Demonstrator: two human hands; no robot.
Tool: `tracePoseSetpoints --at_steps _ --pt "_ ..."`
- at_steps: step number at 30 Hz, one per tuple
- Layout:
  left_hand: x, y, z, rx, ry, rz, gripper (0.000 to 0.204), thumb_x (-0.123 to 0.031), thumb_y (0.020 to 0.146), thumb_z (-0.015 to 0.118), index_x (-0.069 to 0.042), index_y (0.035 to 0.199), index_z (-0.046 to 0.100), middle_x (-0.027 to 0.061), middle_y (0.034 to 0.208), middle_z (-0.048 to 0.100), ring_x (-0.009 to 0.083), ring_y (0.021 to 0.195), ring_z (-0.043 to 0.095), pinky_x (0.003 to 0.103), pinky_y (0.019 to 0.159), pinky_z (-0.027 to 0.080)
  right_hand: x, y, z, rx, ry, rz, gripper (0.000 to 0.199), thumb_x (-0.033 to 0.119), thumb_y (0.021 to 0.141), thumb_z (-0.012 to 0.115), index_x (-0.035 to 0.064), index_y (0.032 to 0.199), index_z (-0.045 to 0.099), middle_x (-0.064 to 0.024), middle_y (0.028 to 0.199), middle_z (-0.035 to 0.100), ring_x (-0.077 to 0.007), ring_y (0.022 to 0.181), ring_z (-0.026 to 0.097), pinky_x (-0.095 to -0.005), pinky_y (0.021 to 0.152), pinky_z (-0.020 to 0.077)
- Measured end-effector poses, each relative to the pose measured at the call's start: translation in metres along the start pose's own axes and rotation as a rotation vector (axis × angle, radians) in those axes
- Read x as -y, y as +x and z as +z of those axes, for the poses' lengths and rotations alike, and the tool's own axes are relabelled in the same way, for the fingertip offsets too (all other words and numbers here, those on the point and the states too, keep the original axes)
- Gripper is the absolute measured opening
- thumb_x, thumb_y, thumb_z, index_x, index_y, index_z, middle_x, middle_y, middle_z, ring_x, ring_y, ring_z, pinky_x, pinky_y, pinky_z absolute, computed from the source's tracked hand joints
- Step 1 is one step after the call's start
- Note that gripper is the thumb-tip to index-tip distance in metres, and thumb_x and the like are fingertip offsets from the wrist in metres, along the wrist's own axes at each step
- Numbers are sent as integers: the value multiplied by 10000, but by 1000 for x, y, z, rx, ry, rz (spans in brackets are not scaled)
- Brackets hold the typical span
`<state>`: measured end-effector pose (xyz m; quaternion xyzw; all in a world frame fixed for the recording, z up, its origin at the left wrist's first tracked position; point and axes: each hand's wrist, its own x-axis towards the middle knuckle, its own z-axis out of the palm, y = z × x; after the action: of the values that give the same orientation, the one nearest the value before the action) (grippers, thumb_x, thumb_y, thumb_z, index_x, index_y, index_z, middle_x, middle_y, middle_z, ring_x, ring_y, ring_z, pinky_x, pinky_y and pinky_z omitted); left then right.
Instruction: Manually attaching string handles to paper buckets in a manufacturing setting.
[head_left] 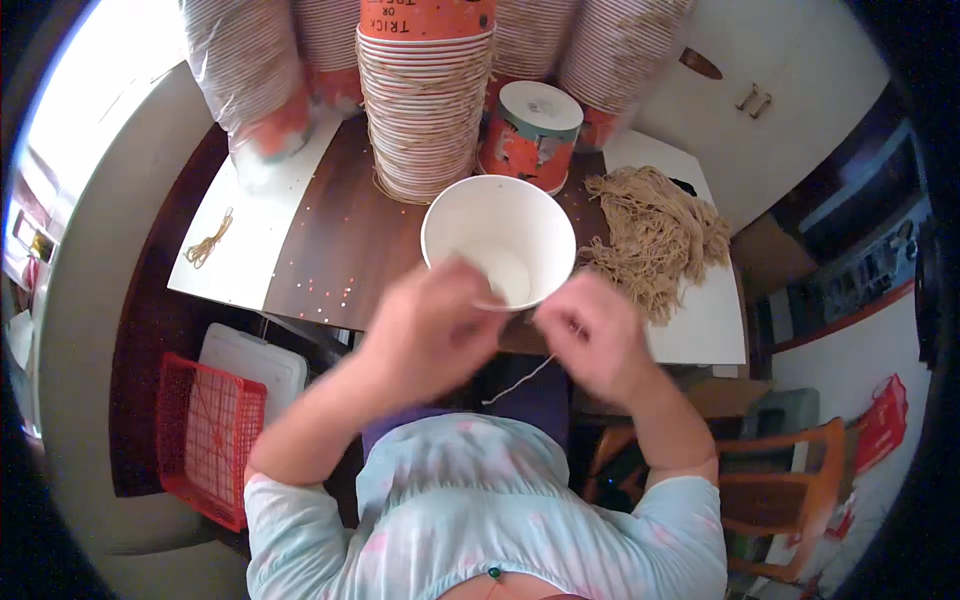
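A white paper bucket (500, 235) is held tilted with its open mouth facing me, above the near edge of the dark table (330, 250). My left hand (430, 325) grips its near rim. My right hand (590, 335) is closed at the rim's right side, pinching a thin beige string (520, 380) that hangs down below it. A pile of beige strings (655, 235) lies on the table just right of the bucket.
Tall stacks of nested paper buckets (425, 100) stand at the back of the table, with one orange bucket upside down (530, 135). A few strings (208, 240) lie on a white sheet at the left. A red basket (205, 435) sits on the floor left, an orange chair (780, 490) right.
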<state>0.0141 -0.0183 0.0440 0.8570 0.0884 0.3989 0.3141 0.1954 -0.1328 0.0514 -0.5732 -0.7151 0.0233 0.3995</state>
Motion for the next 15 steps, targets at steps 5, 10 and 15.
tracePoseSetpoints --at_steps 5,10,15 --pt "86 88 -10 -84 529 174 371 -172 712 668 -48 1060 624 175 1022 600 358 889 597 420 788 491 -60 57 -11 -10 -166 146 95 61 783 646 -21 798 602 -109 912 544 -242 825 561 -324 702 467" --pt "120 93 4 348 301 -244 343 -97 716 580 -4 1045 618 213 930 646 363 863 627 417 770 500 -62 64 -5 30 -181 137 111 75 789 651 -25 831 630 -84 838 567 -200 765 576 -312 694 467" --pt "64 35 3 164 79 -609 341 -85 734 570 39 1050 606 198 855 659 297 741 657 374 689 520 -38 66 -8 252 410 507 109 105 819 662 -2 830 648 -12 800 594 -80 717 543 -256 639 456"
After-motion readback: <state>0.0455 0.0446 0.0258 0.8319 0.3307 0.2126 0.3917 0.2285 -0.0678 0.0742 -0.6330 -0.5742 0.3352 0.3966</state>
